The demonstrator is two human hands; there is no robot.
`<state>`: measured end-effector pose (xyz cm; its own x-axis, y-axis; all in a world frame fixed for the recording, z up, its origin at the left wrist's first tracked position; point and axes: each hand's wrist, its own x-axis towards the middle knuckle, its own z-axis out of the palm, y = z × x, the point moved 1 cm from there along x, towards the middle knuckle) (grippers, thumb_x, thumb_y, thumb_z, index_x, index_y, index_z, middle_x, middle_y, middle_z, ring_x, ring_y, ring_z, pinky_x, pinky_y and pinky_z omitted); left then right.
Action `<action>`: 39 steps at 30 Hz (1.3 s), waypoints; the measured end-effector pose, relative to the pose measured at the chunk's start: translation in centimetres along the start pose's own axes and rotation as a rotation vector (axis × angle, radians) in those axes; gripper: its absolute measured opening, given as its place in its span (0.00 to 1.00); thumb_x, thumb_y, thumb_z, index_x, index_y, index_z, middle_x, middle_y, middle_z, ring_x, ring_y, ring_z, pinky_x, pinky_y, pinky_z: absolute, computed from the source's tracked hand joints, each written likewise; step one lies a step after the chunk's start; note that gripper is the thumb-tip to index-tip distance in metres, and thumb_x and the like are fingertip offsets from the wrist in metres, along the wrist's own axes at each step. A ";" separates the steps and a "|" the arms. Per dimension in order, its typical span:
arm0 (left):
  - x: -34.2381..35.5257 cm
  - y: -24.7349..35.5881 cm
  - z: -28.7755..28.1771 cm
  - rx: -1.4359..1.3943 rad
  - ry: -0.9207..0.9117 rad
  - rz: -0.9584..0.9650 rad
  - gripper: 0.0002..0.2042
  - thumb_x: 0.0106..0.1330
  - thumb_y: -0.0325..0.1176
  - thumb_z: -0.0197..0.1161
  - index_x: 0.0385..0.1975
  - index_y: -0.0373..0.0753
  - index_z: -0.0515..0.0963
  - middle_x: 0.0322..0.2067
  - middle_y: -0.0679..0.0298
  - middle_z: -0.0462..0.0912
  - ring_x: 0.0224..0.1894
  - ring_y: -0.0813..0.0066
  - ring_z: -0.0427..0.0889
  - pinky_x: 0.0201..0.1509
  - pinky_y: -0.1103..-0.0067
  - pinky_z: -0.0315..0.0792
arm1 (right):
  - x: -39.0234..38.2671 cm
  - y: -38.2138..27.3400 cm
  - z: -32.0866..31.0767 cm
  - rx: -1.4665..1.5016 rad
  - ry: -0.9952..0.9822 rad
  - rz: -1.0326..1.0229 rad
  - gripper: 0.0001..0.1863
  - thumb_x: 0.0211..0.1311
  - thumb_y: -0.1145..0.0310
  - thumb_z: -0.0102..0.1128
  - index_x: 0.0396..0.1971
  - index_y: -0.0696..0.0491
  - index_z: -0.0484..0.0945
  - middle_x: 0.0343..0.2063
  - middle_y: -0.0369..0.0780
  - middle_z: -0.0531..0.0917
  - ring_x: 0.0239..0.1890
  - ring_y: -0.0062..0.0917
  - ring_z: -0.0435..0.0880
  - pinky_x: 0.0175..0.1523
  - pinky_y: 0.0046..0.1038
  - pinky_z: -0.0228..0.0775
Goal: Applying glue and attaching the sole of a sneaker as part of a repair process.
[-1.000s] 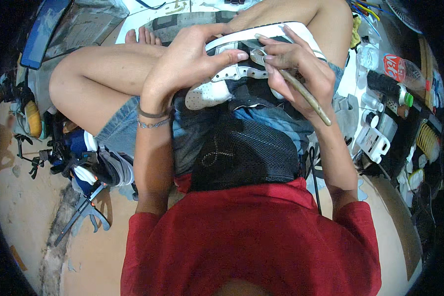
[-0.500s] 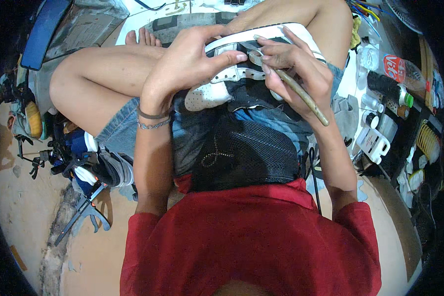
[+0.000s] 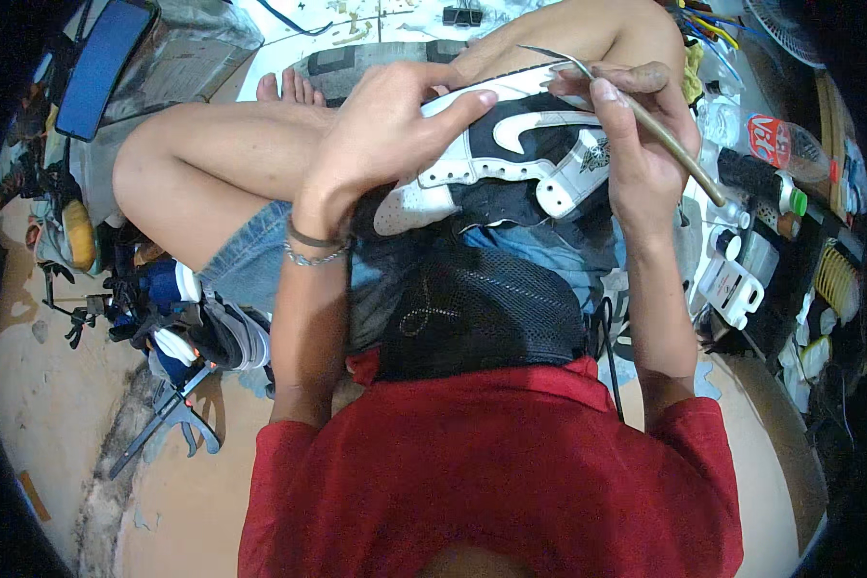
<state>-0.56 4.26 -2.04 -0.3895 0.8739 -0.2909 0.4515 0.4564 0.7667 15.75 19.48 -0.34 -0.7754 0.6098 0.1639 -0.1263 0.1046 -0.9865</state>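
A black-and-white sneaker, with a curved white stripe on its dark side, lies sideways across my lap. My left hand grips its left part, thumb over the upper edge and fingertips mostly hidden behind it. In my right hand is a slim tool with a long brownish handle and a thin curved metal tip. That tip rises above the sole's dark upper edge; whether it touches the shoe I cannot tell. Black mesh fabric sits in my lap below the sneaker.
A phone is at upper left. Clamps and piled shoes lie left of me. At right are a red-labelled plastic bottle, small containers, a white jug and a fan. A binder clip lies at the top.
My right hand has moved up and rightward with the tool, uncovering the shoe's side stripe. The tool's tip has risen toward the top edge. My left hand sits slightly farther right.
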 end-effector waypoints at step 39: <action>1.2 3.9 -2.5 -0.495 0.153 -0.038 0.08 0.55 0.26 0.75 0.30 0.31 0.84 0.28 0.61 0.86 0.33 0.80 0.83 0.41 0.83 0.75 | 0.4 0.6 0.1 -0.005 -0.094 -0.099 0.11 0.65 0.64 0.65 0.32 0.58 0.80 0.20 0.36 0.83 0.21 0.16 0.82 0.28 0.19 0.72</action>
<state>-1.33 6.63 2.02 -0.5277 0.8069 -0.2655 0.0154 0.3216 0.9467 15.36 19.71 -0.85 -0.8137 0.5205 0.2589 -0.2020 0.1644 -0.9655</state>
